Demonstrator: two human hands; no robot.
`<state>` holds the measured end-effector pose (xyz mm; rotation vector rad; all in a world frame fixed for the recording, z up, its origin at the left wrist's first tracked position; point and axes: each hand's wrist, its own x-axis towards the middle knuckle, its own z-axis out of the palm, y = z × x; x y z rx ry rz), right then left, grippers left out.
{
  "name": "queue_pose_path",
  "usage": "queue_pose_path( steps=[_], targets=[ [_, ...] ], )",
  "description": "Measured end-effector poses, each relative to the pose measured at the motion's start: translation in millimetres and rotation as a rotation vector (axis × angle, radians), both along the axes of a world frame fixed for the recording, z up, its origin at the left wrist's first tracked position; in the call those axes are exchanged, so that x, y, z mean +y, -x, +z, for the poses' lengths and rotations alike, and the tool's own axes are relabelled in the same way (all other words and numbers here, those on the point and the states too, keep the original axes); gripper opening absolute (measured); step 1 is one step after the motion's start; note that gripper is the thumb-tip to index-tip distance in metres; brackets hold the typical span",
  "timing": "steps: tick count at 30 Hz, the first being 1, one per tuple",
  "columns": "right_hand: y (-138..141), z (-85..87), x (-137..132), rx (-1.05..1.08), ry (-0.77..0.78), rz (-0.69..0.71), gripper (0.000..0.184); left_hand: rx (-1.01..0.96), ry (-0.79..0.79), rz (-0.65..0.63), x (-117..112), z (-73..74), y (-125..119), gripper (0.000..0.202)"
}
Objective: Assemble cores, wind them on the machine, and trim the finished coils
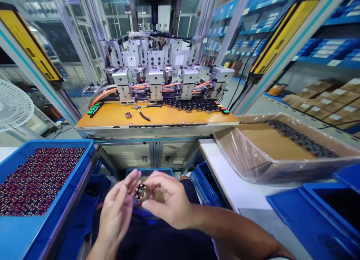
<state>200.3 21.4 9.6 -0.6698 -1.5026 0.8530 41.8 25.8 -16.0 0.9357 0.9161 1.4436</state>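
Note:
A small round wound coil part [142, 192], copper and dark, sits between my two hands low in the middle of the view, above my lap. My right hand [168, 203] pinches it with thumb and fingertips. My left hand [116, 211] rests against its left side, fingers stretched up and touching it. Both hands are well in front of the orange worktop [112, 119] of the machine.
A blue bin [17, 230] at left holds several dark coil parts. A plastic-lined carton [253, 155] with black parts stands at right on a white table. Pliers [143, 111], a loose ring [128, 114] and a row of black parts [194, 105] lie on the worktop under the machine heads [157, 70]. More blue bins [315, 215] sit at lower right.

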Motion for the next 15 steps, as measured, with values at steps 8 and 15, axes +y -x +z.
queue_pose_path(
  steps=[8, 15],
  targets=[
    [-24, -9.9, 15, -0.574, -0.912, -0.461, 0.013, 0.632, -0.441, 0.136, -29, 14.6, 7, 0.036],
    [-18, -5.0, 2, -0.578, -0.819, -0.335, 0.017, 0.712, -0.565, 0.011, -22, 31.8, 8, 0.031]
  ],
)
